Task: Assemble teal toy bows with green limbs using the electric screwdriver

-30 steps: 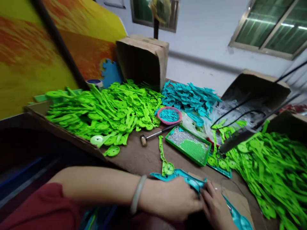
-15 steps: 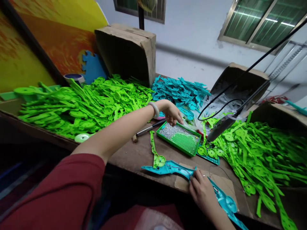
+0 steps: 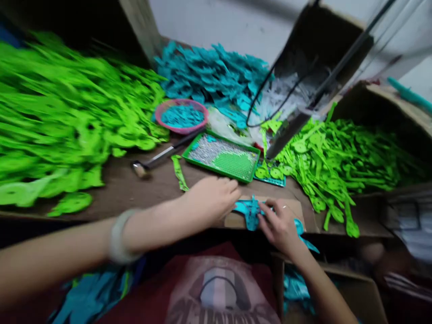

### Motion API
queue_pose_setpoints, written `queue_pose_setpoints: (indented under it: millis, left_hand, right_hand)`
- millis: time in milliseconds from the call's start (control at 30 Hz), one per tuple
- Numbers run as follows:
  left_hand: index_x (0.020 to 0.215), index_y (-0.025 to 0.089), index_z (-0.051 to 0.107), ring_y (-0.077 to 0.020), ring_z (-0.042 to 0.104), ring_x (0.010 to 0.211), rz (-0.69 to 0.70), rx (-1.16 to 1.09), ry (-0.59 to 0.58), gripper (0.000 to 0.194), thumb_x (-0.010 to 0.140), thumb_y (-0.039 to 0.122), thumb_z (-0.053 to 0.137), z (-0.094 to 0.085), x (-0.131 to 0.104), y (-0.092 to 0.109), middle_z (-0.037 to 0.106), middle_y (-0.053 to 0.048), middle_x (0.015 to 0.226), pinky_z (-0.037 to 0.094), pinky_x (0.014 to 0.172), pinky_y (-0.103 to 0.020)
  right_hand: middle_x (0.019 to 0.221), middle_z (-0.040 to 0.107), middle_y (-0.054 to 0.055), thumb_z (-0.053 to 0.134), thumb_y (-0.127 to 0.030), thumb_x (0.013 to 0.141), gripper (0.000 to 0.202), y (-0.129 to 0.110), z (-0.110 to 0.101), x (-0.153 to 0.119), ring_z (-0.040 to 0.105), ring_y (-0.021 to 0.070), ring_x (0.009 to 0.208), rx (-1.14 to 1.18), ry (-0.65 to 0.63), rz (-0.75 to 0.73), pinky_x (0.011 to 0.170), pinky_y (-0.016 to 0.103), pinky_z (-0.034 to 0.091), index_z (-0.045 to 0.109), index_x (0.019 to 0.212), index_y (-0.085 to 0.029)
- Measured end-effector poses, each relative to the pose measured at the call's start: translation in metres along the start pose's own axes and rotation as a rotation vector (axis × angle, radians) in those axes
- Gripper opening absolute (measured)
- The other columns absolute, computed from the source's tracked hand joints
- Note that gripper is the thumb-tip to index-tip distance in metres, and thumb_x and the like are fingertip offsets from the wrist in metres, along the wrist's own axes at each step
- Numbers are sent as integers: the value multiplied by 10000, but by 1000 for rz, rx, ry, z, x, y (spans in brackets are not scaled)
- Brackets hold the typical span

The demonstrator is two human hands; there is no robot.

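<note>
**Blue Part (image 3: 251,221) on Cardboard (image 3: 296,208), Right Hand (image 3: 281,225) Engaged**

Clock directions were taken with the blue part as centre. The blue part lay on the cardboard at the near edge of the bench (image 3: 126,193). My right hand, at 3 o'clock, was partly closed on it, thumb and fingers bent against its side. My left hand (image 3: 214,195), at 9 to 10 o'clock, was palm down with fingers curled; the fingertips were blurred, and I could not tell whether they held anything.

A slim green piece (image 3: 179,173) lay at 10 o'clock, with the mallet (image 3: 162,156) beyond it. The green tray (image 3: 219,170), at 11 o'clock, contained small silvery pieces. Farther out at 11 o'clock stood the pink bowl (image 3: 182,131) of blue bits, then the blue pile (image 3: 212,76) near the wall (image 3: 209,27).
</note>
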State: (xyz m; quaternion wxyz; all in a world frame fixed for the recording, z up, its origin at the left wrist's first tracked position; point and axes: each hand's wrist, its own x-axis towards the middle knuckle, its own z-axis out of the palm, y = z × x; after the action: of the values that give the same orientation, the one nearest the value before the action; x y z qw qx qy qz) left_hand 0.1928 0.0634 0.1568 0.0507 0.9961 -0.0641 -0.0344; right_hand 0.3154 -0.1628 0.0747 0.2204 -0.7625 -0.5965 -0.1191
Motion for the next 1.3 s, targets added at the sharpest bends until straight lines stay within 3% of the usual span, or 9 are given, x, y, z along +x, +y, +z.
queue_pose_setpoints:
  millis: [167, 300, 467, 600, 733, 933, 1067, 1167, 1300]
  left_hand:
    - [1195, 118, 612, -285, 638, 1007, 72, -162, 426, 262, 942, 172, 571, 79, -16, 44, 661, -142, 1134, 541, 815, -399]
    - [1240, 118, 606, -311, 602, 1155, 96, -207, 419, 322, 931, 209, 623, 107, 14, 43, 646, -152, 1259, 504, 957, -453]
    - [1187, 140, 654, -275, 640, 1107, 110, -219, 395, 289, 937, 287, 651, 114, 18, 39, 685, -120, 1219, 511, 949, -417]
    - [1208, 107, 648, -273, 658, 1088, 111, -243, 444, 334, 968, 334, 605, 118, 13, 41, 701, -140, 1208, 518, 962, -424]
    - [1171, 62, 657, -264, 663, 1111, 92, -250, 535, 310, 1000, 289, 534, 124, 11, 43, 703, -157, 1226, 498, 1018, -409]
    - [1089, 100, 699, -238, 683, 1083, 63, -261, 577, 255, 991, 211, 491, 119, 1, 35, 724, -125, 1211, 468, 1066, -413]
    - [1033, 112, 710, -226, 696, 1056, 49, -228, 554, 236, 994, 212, 500, 114, -7, 26, 732, -114, 1202, 433, 1112, -425]
    - [1045, 121, 710, -214, 692, 1072, 31, -223, 553, 243, 998, 213, 490, 114, -11, 24, 729, -102, 1218, 432, 1118, -413]
    - [1121, 105, 695, -224, 668, 1133, -28, -240, 567, 266, 992, 211, 488, 121, -16, 31, 705, -115, 1267, 429, 1127, -413]
  right_hand:
    - [1078, 634, 134, 568, -278, 956, 271, 28, -31, -4, 551, 269, 1012, 22, -158, 140, 877, 420, 492, 631, 1190, -155]
    - [1300, 611, 169, 579, -325, 958, 510, 42, -28, 6, 483, 334, 1202, -62, -468, 87, 1001, 508, 435, 480, 1414, -120]
    - [1078, 666, 123, 550, -289, 982, 285, 57, -42, 11, 522, 294, 1052, -90, -533, 119, 942, 487, 438, 615, 1220, -146]
    - [1095, 644, 116, 513, -268, 995, 221, 32, -39, 17, 523, 249, 1004, -46, -399, 32, 882, 411, 448, 627, 1159, -173]
    - [968, 635, 115, 511, -278, 990, 190, 9, -25, 23, 523, 257, 939, -145, -516, -70, 801, 386, 447, 647, 1046, -158]
    - [1370, 542, 173, 603, -392, 947, 606, 49, -39, 31, 443, 332, 1241, -144, -582, 79, 1013, 488, 406, 392, 1453, -133]
    - [962, 653, 101, 502, -235, 997, 250, 73, -36, 38, 526, 265, 990, -134, -702, 16, 886, 414, 428, 589, 1212, -144]
    - [839, 609, 86, 440, -173, 1004, 229, 96, -58, 28, 533, 242, 889, -225, -698, 65, 818, 374, 433, 649, 913, -175]
    - [884, 613, 117, 456, -352, 1012, 275, 100, -122, 17, 588, 254, 820, -279, -553, 126, 734, 383, 478, 660, 1059, -174]
